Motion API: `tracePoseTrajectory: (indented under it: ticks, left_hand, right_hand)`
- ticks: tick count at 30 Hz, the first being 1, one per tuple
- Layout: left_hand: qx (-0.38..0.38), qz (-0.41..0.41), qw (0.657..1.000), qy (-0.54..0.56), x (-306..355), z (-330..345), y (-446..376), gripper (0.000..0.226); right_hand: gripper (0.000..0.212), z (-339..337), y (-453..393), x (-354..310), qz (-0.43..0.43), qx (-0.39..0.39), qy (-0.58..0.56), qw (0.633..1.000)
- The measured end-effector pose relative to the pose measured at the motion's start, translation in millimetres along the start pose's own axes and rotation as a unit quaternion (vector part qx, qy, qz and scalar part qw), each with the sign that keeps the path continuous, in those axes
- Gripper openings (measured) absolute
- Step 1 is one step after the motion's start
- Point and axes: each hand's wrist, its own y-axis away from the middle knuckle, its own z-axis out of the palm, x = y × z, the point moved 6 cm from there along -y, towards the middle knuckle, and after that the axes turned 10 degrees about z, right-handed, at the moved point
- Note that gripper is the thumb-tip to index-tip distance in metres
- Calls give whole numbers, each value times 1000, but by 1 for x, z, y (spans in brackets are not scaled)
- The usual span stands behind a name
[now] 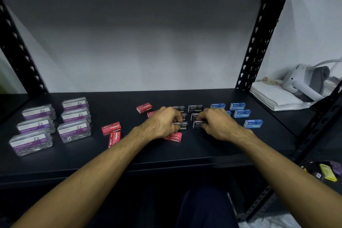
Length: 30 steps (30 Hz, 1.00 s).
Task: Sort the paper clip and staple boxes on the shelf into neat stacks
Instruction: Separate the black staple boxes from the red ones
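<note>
Black cardboard staple boxes [195, 108], rectangular; both hands [187, 123] pinching them.

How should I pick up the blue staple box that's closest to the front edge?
Come from above and pinch the front blue staple box across its two long sides with thumb and fingers. It lies flat on the shelf, apart from the other blue boxes, so both long sides look free for your grip, and it is likely light.

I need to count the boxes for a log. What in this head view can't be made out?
- Black staple boxes: left hand and right hand cover several.
- One blue box: mostly behind the right hand.
- Red box: partly under the left wrist.
- Paper clip boxes: small print blurred.
</note>
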Motion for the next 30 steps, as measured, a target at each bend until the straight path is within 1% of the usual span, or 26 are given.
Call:
tracePoseTrajectory:
  ticks: [5, 11, 18, 22, 28, 30]
  left_hand:
    - [17, 5, 1000, -1, -3, -7, 6, 30]
    - [53, -2, 998, 15, -15, -34, 22, 22]
    - [106, -66, 992, 36, -52, -62, 47, 17]
    - [117, -110, 987, 27, -79, -66, 58, 15]
    - [116, -146, 982, 19, -105, -65, 54, 10]
    - [114, -152, 982, 13, -109, -66, 50, 13]
  right_hand:
    - [30, -5, 4, -3, 5, -1, 4, 1000]
    - [36, -17, 9, -10, 0, 22, 15, 1000]
    - [30, -23, 21, -35, -31, 64, -18, 997]
    - [22, -19, 30, -57, -65, 75, -47, 994]
    - [22, -15, 23, -88, -110, 93, -68, 987]
    - [24, -16, 10, -96, -116, 94, -54, 987]
